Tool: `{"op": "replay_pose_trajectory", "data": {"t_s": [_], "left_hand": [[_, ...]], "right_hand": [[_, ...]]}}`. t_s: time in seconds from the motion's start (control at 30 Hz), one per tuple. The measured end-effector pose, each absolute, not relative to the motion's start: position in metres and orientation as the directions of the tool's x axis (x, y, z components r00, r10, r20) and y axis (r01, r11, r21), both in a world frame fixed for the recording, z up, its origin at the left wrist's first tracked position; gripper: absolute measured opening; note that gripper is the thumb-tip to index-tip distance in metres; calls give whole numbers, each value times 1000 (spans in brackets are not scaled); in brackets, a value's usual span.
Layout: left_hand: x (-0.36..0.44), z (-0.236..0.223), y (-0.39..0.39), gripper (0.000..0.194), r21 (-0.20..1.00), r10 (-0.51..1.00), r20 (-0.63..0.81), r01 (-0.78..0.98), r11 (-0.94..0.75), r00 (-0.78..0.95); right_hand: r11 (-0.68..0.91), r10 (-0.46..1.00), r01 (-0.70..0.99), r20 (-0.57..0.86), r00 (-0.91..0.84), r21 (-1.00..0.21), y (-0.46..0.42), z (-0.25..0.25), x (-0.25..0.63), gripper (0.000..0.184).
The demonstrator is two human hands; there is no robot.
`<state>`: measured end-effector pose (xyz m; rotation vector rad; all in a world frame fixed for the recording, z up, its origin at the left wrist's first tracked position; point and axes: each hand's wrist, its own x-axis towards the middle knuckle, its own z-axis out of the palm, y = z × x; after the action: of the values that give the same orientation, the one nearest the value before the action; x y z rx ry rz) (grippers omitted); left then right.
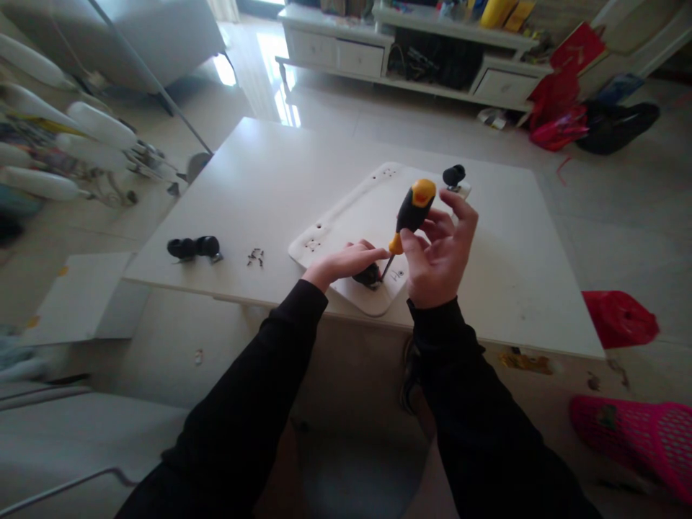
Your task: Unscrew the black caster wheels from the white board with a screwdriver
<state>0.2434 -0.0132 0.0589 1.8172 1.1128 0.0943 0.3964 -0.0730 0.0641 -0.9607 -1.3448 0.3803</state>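
A white board (351,209) with rounded corners and screw holes lies on the white table (259,166). At its near corner stands a black caster wheel (367,275), partly covered by my left hand (346,261), which is closed around it. My left fingertips reach the screwdriver's shaft. My right hand (439,256) grips the yellow-and-black screwdriver (415,207) between thumb and fingers, index finger lifted away. The tool is tilted, its tip down beside the caster's base. Another black caster (454,174) stands at the board's far right corner.
Two loose black casters (193,247) lie at the table's left, with several small screws (256,257) beside them. A pink basket (638,440) and a red bag (619,317) are on the floor at right. A white box (81,295) stands at left.
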Motion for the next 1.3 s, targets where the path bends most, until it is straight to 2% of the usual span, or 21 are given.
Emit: {"op": "replay_pose_trajectory", "data": {"t_s": [0.1, 0.33, 0.57, 0.7, 0.83, 1.0, 1.2, 1.3], "left_hand": [[244, 62, -14, 65, 774, 707, -406, 629, -72, 580], [243, 64, -17, 62, 797, 706, -396, 601, -52, 587], [245, 66, -15, 63, 782, 703, -397, 618, -77, 590], [244, 66, -16, 69, 777, 697, -387, 621, -106, 603], [244, 66, -16, 65, 782, 701, -397, 618, -80, 593], [244, 66, -15, 63, 794, 693, -423, 608, -27, 584], [243, 66, -16, 66, 787, 701, -405, 614, -60, 588], [243, 69, -18, 63, 768, 716, -419, 638, -49, 559]], "right_hand": [[594, 724, 255, 645, 243, -763, -72, 65, 395, 55], [569, 691, 288, 638, 341, -770, -71, 67, 397, 69], [593, 726, 204, 627, 282, -779, -70, 61, 396, 49], [610, 679, 251, 659, 323, -752, -69, 63, 395, 59], [574, 691, 272, 635, 345, -772, -71, 66, 396, 64], [603, 712, 213, 639, 291, -769, -70, 64, 395, 52], [589, 683, 271, 648, 338, -762, -71, 68, 392, 60], [594, 706, 231, 637, 311, -771, -73, 69, 392, 55]]}}
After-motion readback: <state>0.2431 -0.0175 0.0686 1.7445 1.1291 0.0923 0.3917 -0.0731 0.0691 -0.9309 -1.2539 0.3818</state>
